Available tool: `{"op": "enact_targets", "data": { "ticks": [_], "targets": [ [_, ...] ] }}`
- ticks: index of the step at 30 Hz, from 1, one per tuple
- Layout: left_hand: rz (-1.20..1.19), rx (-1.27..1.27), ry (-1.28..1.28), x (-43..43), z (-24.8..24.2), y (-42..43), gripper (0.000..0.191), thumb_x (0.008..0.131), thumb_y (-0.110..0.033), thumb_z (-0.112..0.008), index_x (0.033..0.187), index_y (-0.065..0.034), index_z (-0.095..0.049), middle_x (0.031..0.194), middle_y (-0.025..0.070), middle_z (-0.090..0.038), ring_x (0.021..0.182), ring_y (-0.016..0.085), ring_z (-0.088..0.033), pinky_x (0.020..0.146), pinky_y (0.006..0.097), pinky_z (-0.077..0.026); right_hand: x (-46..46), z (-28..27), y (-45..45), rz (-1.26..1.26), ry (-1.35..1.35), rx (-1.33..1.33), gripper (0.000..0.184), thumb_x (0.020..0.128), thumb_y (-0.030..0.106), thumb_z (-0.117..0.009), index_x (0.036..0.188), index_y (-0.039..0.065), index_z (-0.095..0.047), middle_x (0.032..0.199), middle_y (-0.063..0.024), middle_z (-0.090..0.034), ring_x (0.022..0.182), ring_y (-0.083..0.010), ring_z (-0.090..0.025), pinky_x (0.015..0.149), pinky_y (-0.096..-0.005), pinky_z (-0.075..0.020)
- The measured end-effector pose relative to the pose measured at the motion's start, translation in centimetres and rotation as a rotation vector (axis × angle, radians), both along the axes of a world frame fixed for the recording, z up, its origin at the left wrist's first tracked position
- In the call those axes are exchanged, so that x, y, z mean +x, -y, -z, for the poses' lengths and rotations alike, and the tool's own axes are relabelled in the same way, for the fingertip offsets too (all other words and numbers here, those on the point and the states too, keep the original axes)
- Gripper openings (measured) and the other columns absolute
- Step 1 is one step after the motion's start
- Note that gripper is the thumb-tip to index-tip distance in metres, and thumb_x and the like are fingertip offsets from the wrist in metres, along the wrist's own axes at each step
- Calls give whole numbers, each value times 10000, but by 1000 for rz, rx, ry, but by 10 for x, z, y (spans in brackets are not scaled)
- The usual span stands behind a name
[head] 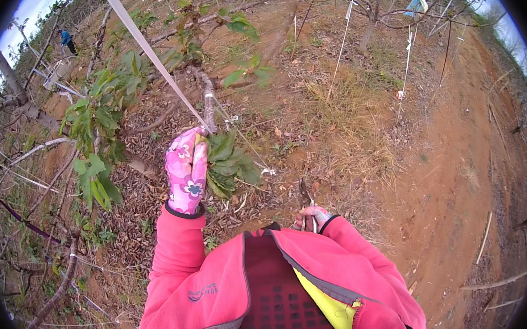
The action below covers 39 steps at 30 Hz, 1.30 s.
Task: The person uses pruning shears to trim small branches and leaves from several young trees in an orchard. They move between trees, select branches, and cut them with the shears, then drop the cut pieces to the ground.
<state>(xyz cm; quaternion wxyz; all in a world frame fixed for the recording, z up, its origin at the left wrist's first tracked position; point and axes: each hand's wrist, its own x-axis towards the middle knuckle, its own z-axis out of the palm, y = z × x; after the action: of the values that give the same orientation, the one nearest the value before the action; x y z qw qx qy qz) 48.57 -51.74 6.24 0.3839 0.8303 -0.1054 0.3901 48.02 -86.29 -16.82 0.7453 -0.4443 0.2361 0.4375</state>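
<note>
My left hand (pixel 185 170), in a pink flowered glove, is closed around the tip of a leafy branch (pixel 208 102). A bunch of broad green leaves (pixel 228 164) sticks out to the right of its fingers. From the upper left a taut white strap (pixel 147 48) runs down to the branch at my fingertips; whether the hand also grips the strap is hidden. Lower and to the right, close to my jacket, my right hand (pixel 313 217) holds pruning shears (pixel 306 195). Their blades point up and away from me, and the fingers hide part of the handles.
More leafy branches (pixel 102 119) hang to my left. Thin white cords (pixel 342 45) run from branches down to the ground. Dry leaves (pixel 143 215) and dry grass (pixel 358 139) cover the soil. A bare dirt track (pixel 452 179) lies right. Far left stands a person (pixel 66 41).
</note>
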Motion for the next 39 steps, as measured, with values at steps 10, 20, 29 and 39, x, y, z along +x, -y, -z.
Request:
{"op": "enact_targets", "data": {
  "ticks": [10,20,29,39],
  "targets": [
    [-9,21,22,3,5,-3,250,886,-80,-568,1111,8,-634,1054,175,-645,1002,320,-613,889,396,-479,-28,-43,25,26,110,-30,347,861,50,-539,1205,4,-528,964,-119,-631,870,-282,-643,852,-470,-552],
    [-22,-22,-42,7,12,-6,279,895,-111,-550,1131,13,-634,1084,181,-640,1013,324,-614,907,394,-470,-34,37,41,227,-43,-30,101,909,97,-498,992,56,-538,821,-64,-585,799,-266,-614,790,-457,-542],
    [16,-85,-35,5,14,-7,279,933,-127,-527,1149,20,-625,1097,166,-632,1039,292,-599,922,376,-451,-37,40,40,304,-43,-63,63,904,130,-536,884,73,-518,682,-24,-523,648,-222,-554,732,-448,-500],
    [-16,-147,-34,8,23,-12,272,921,-85,-544,1153,32,-624,1113,155,-636,1033,270,-605,920,363,-455,-27,53,75,122,31,-93,83,910,138,-559,856,87,-522,674,-12,-501,598,-178,-514,743,-423,-516]
  ]
}}
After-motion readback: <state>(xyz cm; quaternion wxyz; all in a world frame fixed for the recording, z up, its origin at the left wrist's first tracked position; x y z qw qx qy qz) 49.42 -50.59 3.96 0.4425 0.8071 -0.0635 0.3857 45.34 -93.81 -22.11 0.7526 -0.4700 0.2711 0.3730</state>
